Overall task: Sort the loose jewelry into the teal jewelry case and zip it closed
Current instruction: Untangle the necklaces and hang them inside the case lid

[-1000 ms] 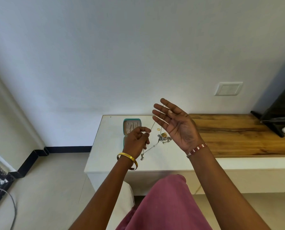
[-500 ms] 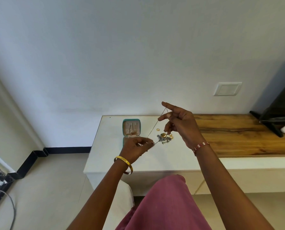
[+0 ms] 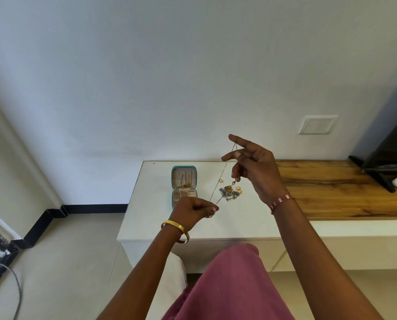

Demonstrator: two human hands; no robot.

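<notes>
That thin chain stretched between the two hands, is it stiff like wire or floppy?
Probably floppy: the thin chain runs straight only where the left hand and right hand pull it taut. It looks very light and fine, so likely apt to snag on the loose jewelry pile beneath.

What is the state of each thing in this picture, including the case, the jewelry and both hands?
teal jewelry case: open, unzipped, some jewelry inside.
thin chain: stretched in the air between both hands.
loose jewelry pile: on the white table, unsorted.
left hand: pinches the chain's lower end.
right hand: holds the chain's upper part.
</notes>
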